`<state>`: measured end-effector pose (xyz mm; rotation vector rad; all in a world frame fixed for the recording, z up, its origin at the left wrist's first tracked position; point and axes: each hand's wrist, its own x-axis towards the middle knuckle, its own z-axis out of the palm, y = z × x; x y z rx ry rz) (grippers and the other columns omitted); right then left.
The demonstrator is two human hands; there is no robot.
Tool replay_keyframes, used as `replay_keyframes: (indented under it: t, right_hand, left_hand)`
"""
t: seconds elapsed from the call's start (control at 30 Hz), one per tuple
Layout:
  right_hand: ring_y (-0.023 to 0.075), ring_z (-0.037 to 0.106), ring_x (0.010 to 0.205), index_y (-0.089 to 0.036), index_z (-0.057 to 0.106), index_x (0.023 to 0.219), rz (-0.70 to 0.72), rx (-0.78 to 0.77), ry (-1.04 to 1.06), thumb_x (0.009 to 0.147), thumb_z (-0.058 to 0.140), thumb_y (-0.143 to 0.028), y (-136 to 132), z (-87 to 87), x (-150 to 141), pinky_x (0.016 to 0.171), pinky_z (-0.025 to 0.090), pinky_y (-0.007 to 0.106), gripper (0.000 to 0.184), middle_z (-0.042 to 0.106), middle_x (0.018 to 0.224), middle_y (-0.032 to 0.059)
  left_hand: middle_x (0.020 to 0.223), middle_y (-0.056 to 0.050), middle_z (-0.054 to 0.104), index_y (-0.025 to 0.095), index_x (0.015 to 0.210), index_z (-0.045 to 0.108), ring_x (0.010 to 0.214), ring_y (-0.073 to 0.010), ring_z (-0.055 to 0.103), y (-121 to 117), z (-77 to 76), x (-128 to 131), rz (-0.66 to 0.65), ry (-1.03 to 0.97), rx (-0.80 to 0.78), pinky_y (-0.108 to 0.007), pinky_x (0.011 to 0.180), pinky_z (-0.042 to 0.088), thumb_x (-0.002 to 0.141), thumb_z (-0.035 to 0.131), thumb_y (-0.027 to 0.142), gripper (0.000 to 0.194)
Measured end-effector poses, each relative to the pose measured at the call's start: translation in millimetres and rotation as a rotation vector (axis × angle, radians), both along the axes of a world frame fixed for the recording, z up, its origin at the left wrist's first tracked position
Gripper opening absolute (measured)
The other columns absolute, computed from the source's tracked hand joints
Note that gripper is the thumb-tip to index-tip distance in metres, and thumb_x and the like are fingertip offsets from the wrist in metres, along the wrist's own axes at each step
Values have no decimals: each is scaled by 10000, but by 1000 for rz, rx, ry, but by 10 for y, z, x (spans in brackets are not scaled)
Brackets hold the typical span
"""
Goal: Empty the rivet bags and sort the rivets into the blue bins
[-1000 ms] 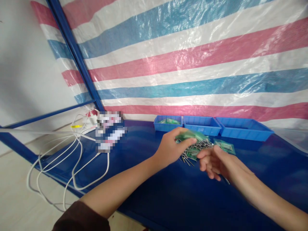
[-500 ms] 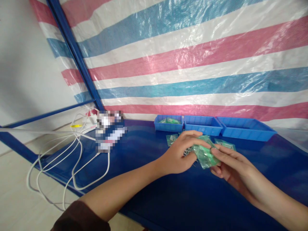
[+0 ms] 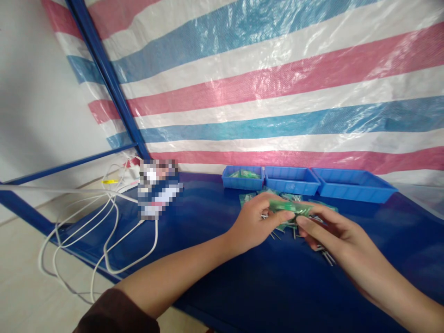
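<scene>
A small green plastic bag [image 3: 290,206] is stretched between my two hands above the table. My left hand [image 3: 256,222] pinches its left end, thumb in front. On its right end my right hand [image 3: 328,229] closes with thumb and fingers. What the bag contains is too blurred to make out. Under and behind my hands lie loose screws [image 3: 275,234] and more small clear-green bags, partly covered by my fingers. Several screws [image 3: 326,255] show below my right hand.
Three blue bins stand in a row at the back: a small left bin [image 3: 243,182] holding green bags, a middle bin [image 3: 293,187] and a wide right bin [image 3: 357,194]. White cables [image 3: 114,231] loop over the left edge of the blue table [image 3: 256,291]. Striped sheeting [image 3: 277,92] hangs behind.
The green bag has been tipped from facing me to nearly edge-on between my hands. My left thumb has moved onto its near side. More screws below now show.
</scene>
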<state>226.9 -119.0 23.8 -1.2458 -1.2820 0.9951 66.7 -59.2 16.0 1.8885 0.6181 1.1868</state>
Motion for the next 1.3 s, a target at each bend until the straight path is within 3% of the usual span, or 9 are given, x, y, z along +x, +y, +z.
replay_keyframes:
  t: [0.2,0.33,0.47,0.6,0.7,0.83,0.97,1.13,1.3]
  right_hand:
    - [86,378,417,-199,502,672,103,-235,254,806,442,-658,44,-55,2,363,286,210,481,479,559,-13]
    - [86,387,454,-199,534,681,108,-236,271,732,630,-548,18,-31,20,412,335,216,365,459,547,-26]
    - [92,382,470,-206,550,703,36,-157,173,674,697,-515,40,-20,74,428,347,230,344,478,579,-25]
    - [97,390,467,-206,488,627,16,-35,-44,714,643,-564,88,-45,125,425,329,231,399,475,547,-21]
    - [99,401,457,-212,490,635,38,89,-206,739,625,-558,83,-57,112,413,320,230,385,457,522,-31]
    - [97,424,437,-217,502,730,67,159,-301,814,555,-541,60,-66,62,400,329,225,339,474,516,-43]
    - [102,488,473,-222,477,888,45,205,-195,869,464,-545,90,-53,64,425,386,225,324,522,613,-35]
    - [88,490,466,-216,463,884,-18,196,-165,841,507,-543,148,-13,114,421,390,220,334,538,672,-27]
    - [96,480,457,-218,469,855,-53,212,-185,850,474,-551,224,-12,232,413,379,230,332,545,661,-23]
  left_hand:
    - [1085,-60,606,205,944,679,1056,-165,577,30,61,-68,17,82,415,-352,978,455,862,566,173,143]
    - [1251,-69,513,225,975,675,1199,-194,494,-2,41,-69,-67,184,439,-363,994,446,863,450,70,295]
    - [1264,-67,514,250,1169,592,1078,-181,555,0,51,-34,-37,77,144,-353,908,487,834,410,61,425]
    - [987,-85,621,152,1170,583,752,-133,590,30,91,-19,-127,-1,-322,-261,644,487,907,427,295,337]
    - [836,-58,638,116,1004,645,735,-132,586,36,61,-10,-215,34,-401,-246,659,461,827,592,425,359]
    - [871,-56,665,123,942,649,791,-144,614,114,11,-11,-243,43,-350,-271,736,470,786,655,371,293]
    - [856,-60,663,128,907,614,770,-137,618,505,142,-174,46,47,-158,-267,727,479,809,619,322,217]
    - [773,-23,655,160,1223,451,657,-145,622,1281,356,-584,637,162,-115,-270,656,489,739,694,371,582]
    - [853,-62,680,167,1023,630,827,-221,643,1662,284,-741,763,585,-18,-325,784,489,720,688,389,380]
